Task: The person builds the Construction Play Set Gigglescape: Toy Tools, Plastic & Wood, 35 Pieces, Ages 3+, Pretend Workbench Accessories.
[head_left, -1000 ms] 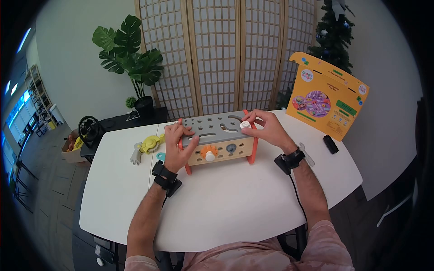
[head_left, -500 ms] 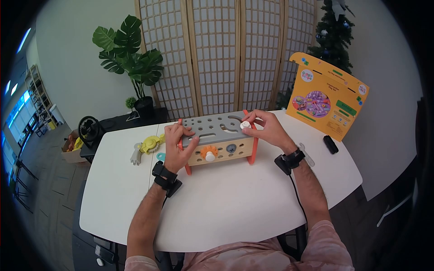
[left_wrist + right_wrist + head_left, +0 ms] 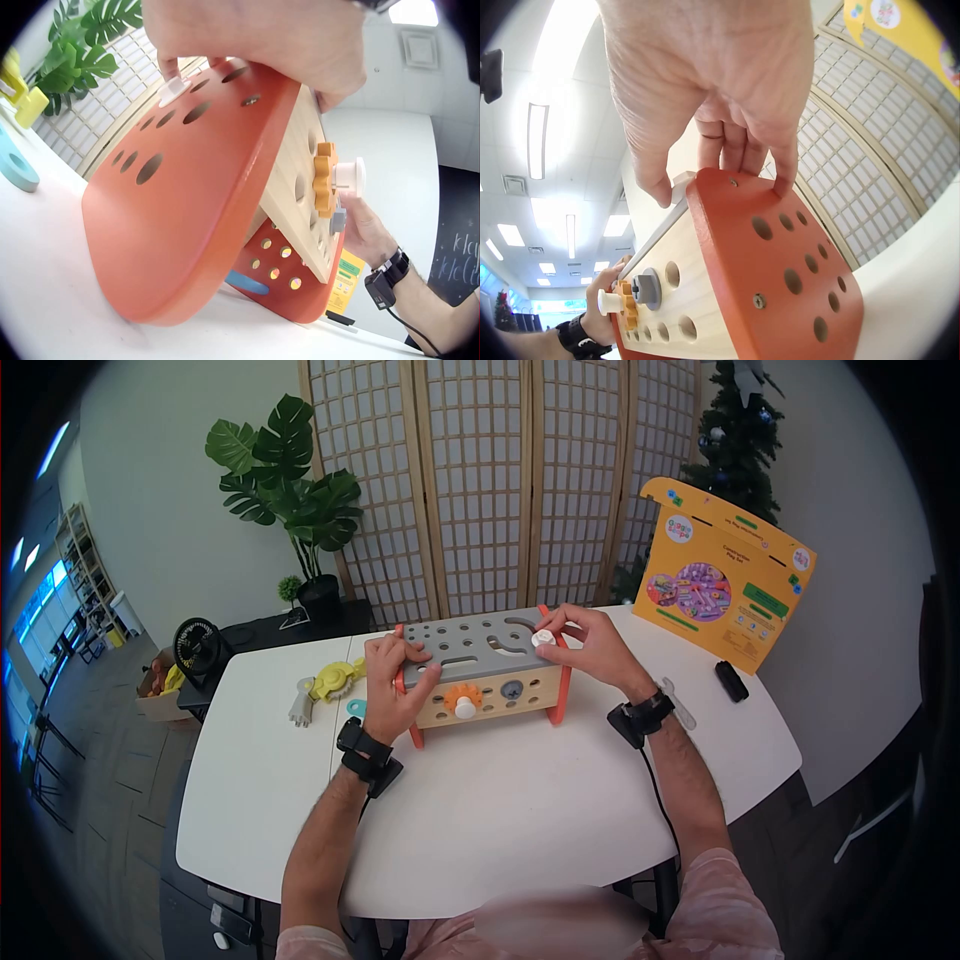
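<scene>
A toy workbench [image 3: 485,705] stands upright on the table, with a grey holed top, light wooden front and red end panels. My left hand [image 3: 393,678] grips its left end, thumb at the front top edge and fingers over the top. In the left wrist view, fingertips reach a white peg [image 3: 174,90] on the red panel. At the top's right corner, my right hand [image 3: 592,647] pinches a round white knob [image 3: 542,637] between thumb and fingers. On the front sit an orange gear [image 3: 325,180] with a white peg [image 3: 465,707] through it, and a grey screw piece [image 3: 511,688].
Yellow-green and grey toy parts [image 3: 332,680] lie left of the bench, beside a teal ring piece [image 3: 356,706]. A grey wrench [image 3: 680,705] lies by the right wrist. A yellow box [image 3: 715,575] and a black object [image 3: 731,680] are at the right.
</scene>
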{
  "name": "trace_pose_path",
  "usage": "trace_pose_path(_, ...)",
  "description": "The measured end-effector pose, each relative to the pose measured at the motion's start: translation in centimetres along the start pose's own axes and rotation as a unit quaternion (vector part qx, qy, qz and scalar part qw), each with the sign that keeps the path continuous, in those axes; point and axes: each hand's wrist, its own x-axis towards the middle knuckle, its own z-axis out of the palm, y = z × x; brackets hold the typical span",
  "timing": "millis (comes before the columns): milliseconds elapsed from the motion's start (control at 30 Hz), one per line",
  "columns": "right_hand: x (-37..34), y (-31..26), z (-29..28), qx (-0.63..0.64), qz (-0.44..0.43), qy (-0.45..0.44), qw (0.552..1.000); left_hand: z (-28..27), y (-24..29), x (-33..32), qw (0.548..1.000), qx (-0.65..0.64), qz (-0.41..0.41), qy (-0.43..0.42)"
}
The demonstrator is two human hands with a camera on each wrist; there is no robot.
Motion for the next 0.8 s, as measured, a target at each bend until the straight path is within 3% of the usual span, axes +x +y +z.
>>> trace_pose_path(333, 0.0, 0.2, -0.1, 0.004, -0.022, -0.003, 1.000, -3.9, 0.8, 2.3, 0.995, 0.074, 0.030, -0.065)
trace_pose_path(433, -0.1, 0.0, -0.2, 0.003, -0.019, -0.005, 1.000, -5.9, -1.2, 3.2, 0.996, 0.078, -0.051, -0.011)
trace_pose_path(567, -0.1, -0.1, 0.0, 0.007, -0.018, -0.006, 1.000, -10.4, -7.1, 1.8, 0.981, 0.115, -0.154, -0.027)
trace_pose_path(633, 0.0, 0.1, 0.0, 0.003, -0.016, -0.012, 1.000, -12.4, -10.1, 0.3, 0.943, 0.221, -0.238, -0.075)
trace_pose_path(667, 0.0, 0.2, -0.1, -0.004, -0.012, -0.015, 1.000, -13.1, -10.7, -0.3, 0.942, 0.221, -0.239, -0.074)
trace_pose_path(733, 0.0, 0.2, -0.1, -0.003, -0.011, -0.017, 1.000, -14.3, -11.9, -1.6, 0.879, 0.337, -0.316, -0.121)
trace_pose_path(800, 0.0, 0.2, 0.0, -0.003, -0.009, -0.020, 1.000, -15.4, -13.8, -2.7, 0.865, 0.351, -0.333, -0.131)
